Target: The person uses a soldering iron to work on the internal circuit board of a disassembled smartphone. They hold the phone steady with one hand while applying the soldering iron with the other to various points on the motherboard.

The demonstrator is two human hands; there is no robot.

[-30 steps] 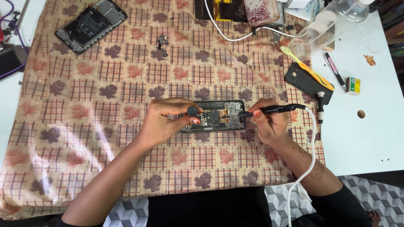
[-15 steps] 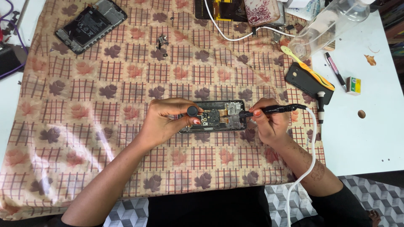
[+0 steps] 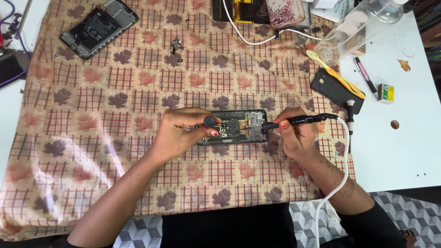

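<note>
**Two hands at an opened phone**

While both forearms rest on the leaf-patterned cloth (image 3: 138,92), the person works over an opened phone (image 3: 239,126) lying flat near the middle of it, its back cover off and the circuit board showing. The left hand (image 3: 183,131) sits at the phone's left end, fingers curled and closed around a small black round-topped tool (image 3: 209,121) whose knob stands up above the phone's edge; the fingertips touch the phone's frame. The right hand (image 3: 296,138) is at the phone's right end, fingers pinched shut on a slim black pen-shaped tool (image 3: 303,120) held nearly level, its tip pointing left onto the board. A white cable (image 3: 340,183) runs from the back of that tool down past the right wrist toward the bottom edge.

Up at the far left corner of the cloth lies a second opened phone (image 3: 98,28), tilted, its battery facing up. A few small metal parts (image 3: 176,46) sit loose on the cloth between the two phones. To the right, just beyond the pen-shaped tool, a black phone case (image 3: 331,89) lies with a yellow and orange toothbrush (image 3: 335,76) across it. On the white table (image 3: 404,147) beside them are a pen (image 3: 365,76) and a small green and yellow box (image 3: 385,93). A clear plastic bottle (image 3: 356,27) lies on its side near the top right.
</note>
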